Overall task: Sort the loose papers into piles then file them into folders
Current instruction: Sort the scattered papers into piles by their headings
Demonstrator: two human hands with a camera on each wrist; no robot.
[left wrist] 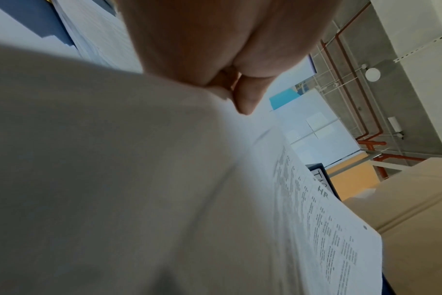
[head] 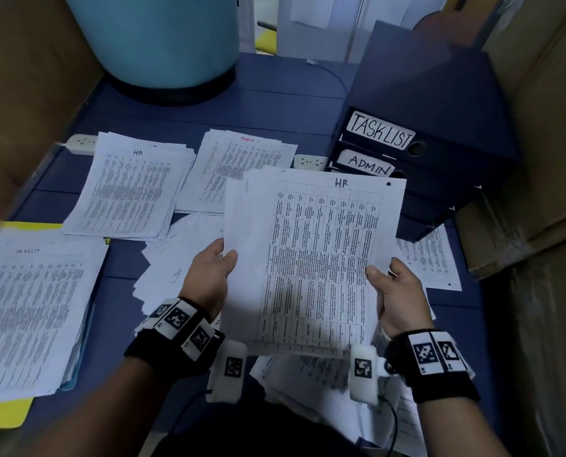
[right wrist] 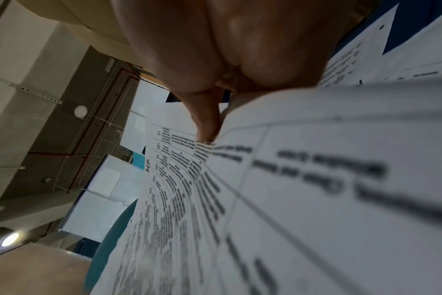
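I hold a sheaf of printed papers above the blue table, its top sheet marked HR. My left hand pinches the sheaf's left edge, thumb on top. My right hand pinches the right edge, thumb on the top sheet. The left wrist view shows the thumb on the stack. On the table lie an HR pile, an ADMIN pile and a task-list pile on the left. Dark folders labelled TASK LIST and ADMIN are stacked at the right.
Loose sheets lie under my hands and towards my lap. A pale blue drum stands at the back. Cardboard boxes wall the right side, brown board the left. A white power strip lies behind the HR pile.
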